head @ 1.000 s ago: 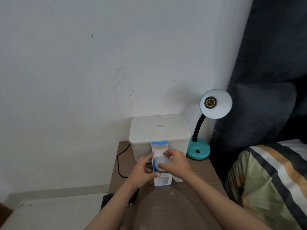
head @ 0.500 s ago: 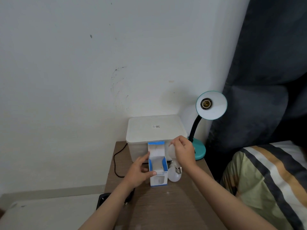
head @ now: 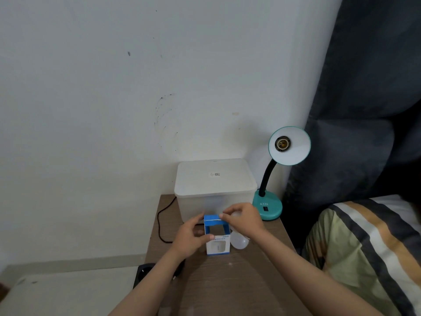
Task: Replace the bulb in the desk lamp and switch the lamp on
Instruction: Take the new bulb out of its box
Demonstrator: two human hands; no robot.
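Blue-white box [head: 216, 238] in front of lamp [head: 276, 179] | left hand [head: 190, 239] grips box side | right hand [head: 245, 218] pinches flap, cupping a bulb [head: 235, 216] | second bulb [head: 239, 241] beside box | socket [head: 282, 143] bare, screwing-in and switching left

Soft, even daylight fills the room, bright on the white wall [head: 114, 110] and dim toward the dark curtain [head: 364, 87] on the right. Shadows are faint: a pale one beside the lamp shade [head: 289, 145], a soft one under the arms on the desk [head: 239, 281]. Straight lines bow near the edges, and fine detail looks slightly smeared.
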